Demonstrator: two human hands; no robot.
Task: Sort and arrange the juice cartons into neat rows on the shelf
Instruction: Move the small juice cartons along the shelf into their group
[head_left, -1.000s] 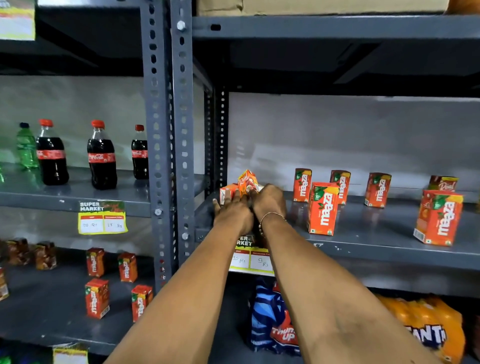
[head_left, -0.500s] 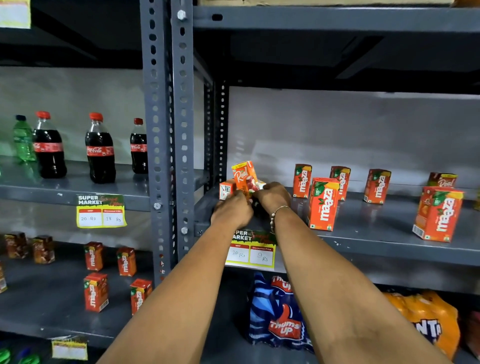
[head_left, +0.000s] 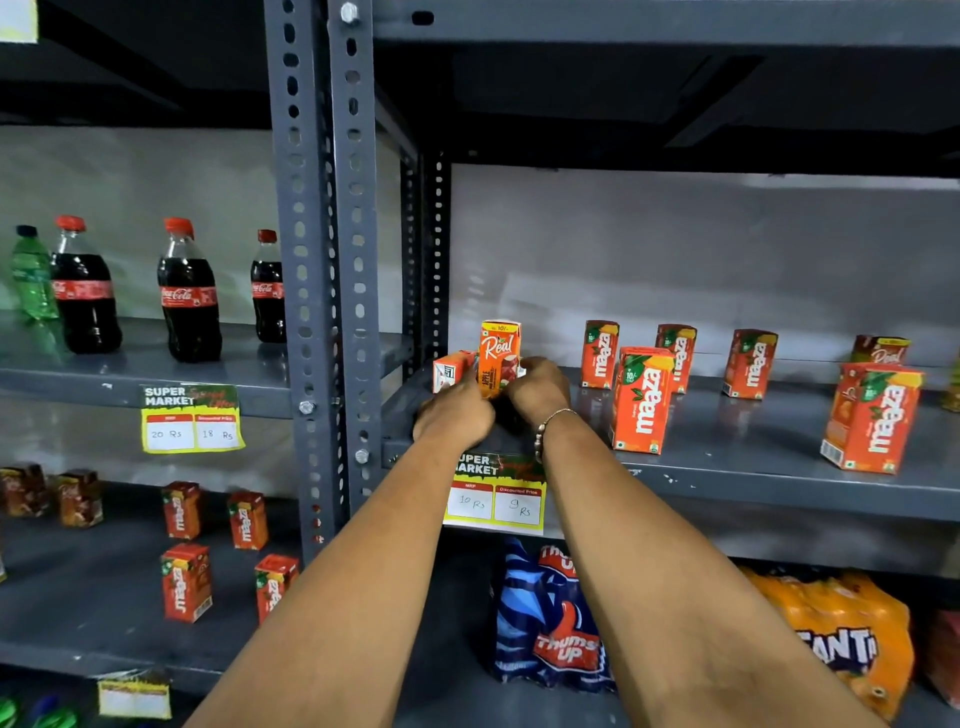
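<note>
An orange Real apple juice carton (head_left: 498, 356) stands upright at the left end of the grey middle shelf (head_left: 737, 473). My left hand (head_left: 457, 413) and my right hand (head_left: 537, 387) grip it from both sides. A second carton (head_left: 451, 368) lies on its side just left of it, behind my left hand. Several orange Maaza cartons stand scattered to the right: one near the front (head_left: 640, 400), three further back (head_left: 600, 354), and a large-looking one at the front right (head_left: 872, 418). A dark Real carton (head_left: 883, 349) stands behind that.
A perforated steel upright (head_left: 332, 260) bounds the shelf on the left. Cola bottles (head_left: 187, 291) stand on the neighbouring shelf. More small cartons (head_left: 184, 582) sit on the lower left shelf. Thums Up (head_left: 550, 623) and Fanta (head_left: 841, 639) packs lie below. A price tag (head_left: 496, 499) hangs at the shelf edge.
The Real carton was tilted between my hands and now stands upright. My hands have parted slightly to its two sides.
</note>
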